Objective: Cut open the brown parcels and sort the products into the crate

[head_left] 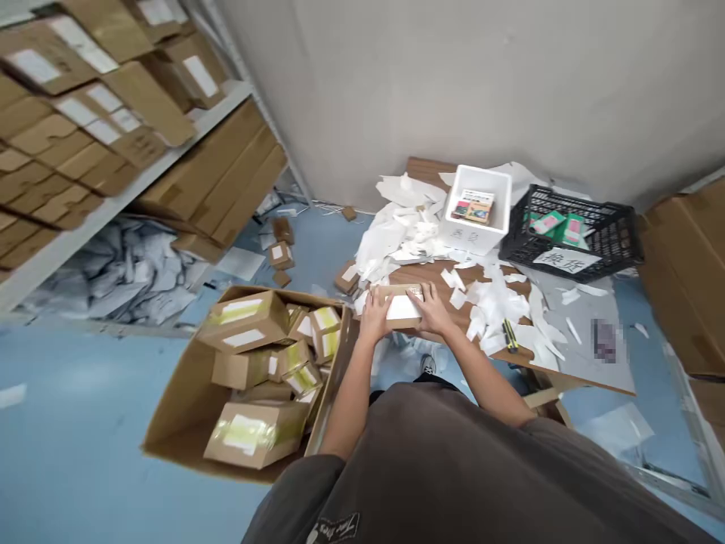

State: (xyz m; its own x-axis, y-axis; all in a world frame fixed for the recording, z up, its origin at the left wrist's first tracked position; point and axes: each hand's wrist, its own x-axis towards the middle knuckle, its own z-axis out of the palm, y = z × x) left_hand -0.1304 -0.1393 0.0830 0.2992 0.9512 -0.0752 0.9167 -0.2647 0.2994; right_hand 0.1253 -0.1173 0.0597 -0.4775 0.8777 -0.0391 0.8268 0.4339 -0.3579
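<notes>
Between both hands is a small brown cardboard box (403, 308) with a white label on its side, at the near edge of the wooden table (442, 281). My left hand (376, 313) grips its left end, fingers over the top. At its right end, my right hand (431, 310) holds it the same way. Torn white paper (390, 234) lies heaped behind the box. A yellow and black utility knife (510, 336) rests on the table to the right of my right hand.
A big open carton (181, 412) full of taped parcels stands at my left. On the table are a white bin (476, 238) and a black crate (612, 234) with green packs. Shelves (170, 155) of boxes rise at the left. Small boxes (280, 255) lie on the floor.
</notes>
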